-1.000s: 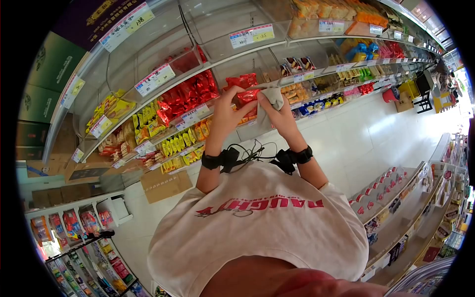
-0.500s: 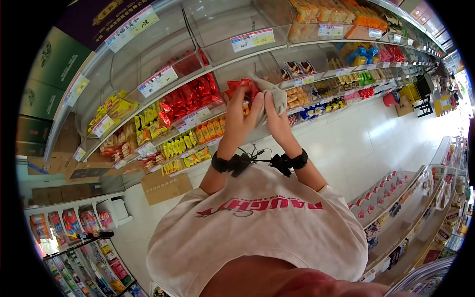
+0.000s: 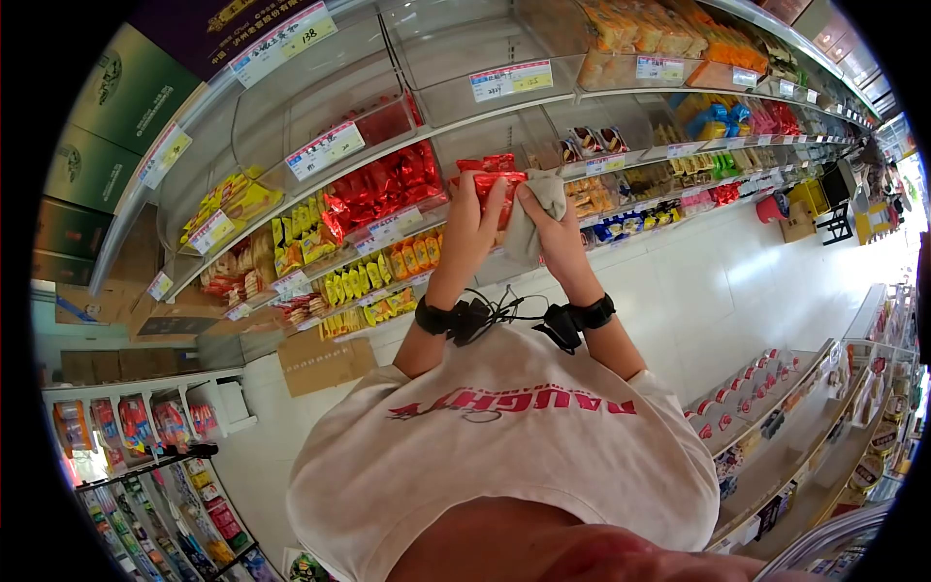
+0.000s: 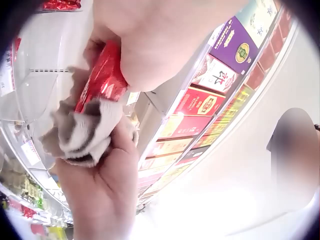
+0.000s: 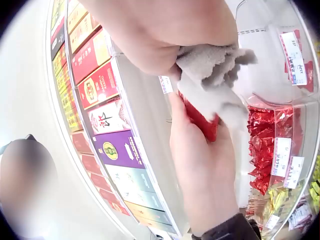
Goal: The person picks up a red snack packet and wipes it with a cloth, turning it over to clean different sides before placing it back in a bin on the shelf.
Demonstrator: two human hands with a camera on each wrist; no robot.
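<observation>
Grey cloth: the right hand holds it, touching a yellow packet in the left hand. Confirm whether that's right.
The colour is wrong: the packet is red, not yellow, as the left wrist view shows. The rest stands: the right hand holds the grey cloth, which touches the packet in the left hand.

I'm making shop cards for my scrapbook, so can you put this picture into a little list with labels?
Place: shop shelves
Left hand: holds a red packet
Right hand: holds a grey cloth
Cloth and packet: touching
Left of the hands, head view: more red packets, yellow packets
Wrists: black bands, one on each
Floor: flat brown cardboard
</observation>
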